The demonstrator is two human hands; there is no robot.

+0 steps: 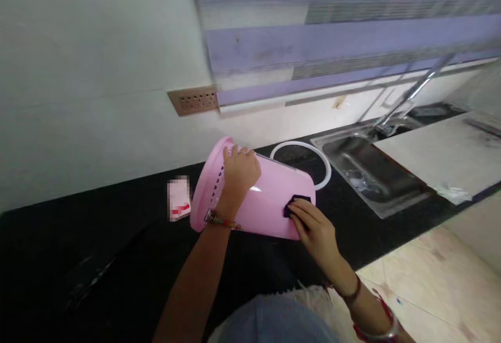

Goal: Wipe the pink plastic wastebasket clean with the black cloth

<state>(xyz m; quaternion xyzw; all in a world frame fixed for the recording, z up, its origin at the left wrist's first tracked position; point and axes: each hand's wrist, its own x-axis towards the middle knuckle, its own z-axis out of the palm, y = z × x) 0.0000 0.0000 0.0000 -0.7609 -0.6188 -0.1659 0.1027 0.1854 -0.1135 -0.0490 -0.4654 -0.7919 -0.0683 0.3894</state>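
Observation:
A pink plastic bin (270, 204) lies tilted on its side over the black counter, its wide rim to the left and its narrower base to the right. A row of small dark holes runs below the rim. My left hand (239, 172) grips the bin's upper side near the rim, fingers curled over it. Near the base, my right hand (313, 223) pinches a small black cloth (299, 203) against the bin's side; part of the cloth is hidden under the fingers. Behind the bin lies a white ring (327, 168), partly covered by it.
A pale pink packet with a red mark, blurred out (179, 199), sits left of the bin on the black counter (129, 202). To the right are a steel sink (352, 160), a faucet (407, 95) and a pale board (442, 150). A socket panel (193, 100) is on the wall.

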